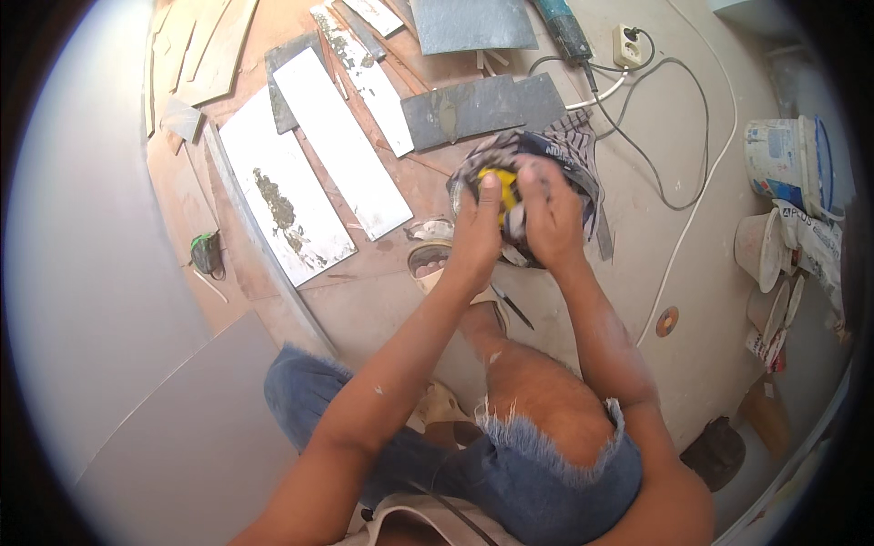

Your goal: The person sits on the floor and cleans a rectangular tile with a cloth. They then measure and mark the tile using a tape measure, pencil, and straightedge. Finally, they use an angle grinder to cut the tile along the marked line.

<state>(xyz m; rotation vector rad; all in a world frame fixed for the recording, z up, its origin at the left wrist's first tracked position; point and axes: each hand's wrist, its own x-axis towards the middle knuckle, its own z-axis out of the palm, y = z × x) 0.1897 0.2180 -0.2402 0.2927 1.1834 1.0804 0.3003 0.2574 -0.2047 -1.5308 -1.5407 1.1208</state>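
Left hand [478, 218] half-curled, thumb extended along a yellow-and-black object [508, 196]; its fingers are mostly hidden, can't tell how firmly it grips. Right hand [553, 214] opposite, fingers bent in from the 3 o'clock side, motion-blurred; closure unclear. Yellow-and-black object sits between the two hands, partly covered, too blurred to identify. Clock directions from the hands. Just behind and beneath: dark fabric bundle [572, 150], checked edge toward 1. Slim dark pointed tool [513, 307] at 6, on the floor [710, 255]. Beige sandal [430, 281] with a foot in it, 8 o'clock. Dark grey tile [469, 113] at 11, near the bundle. Clean white panel [344, 146] at 10, lying lengthwise; smeared white panel [284, 196] at 9, greenish-brown residue on its face. Farther: teal-and-black power tool [563, 35] between 12 and 1, cord attached; pale socket block [626, 47] at 1, black plug in it. Small round disc [667, 321] at 4. White-and-blue bucket [774, 159] near 3, tipped on its side. Farthest, wooden boards [209, 50] at 10.
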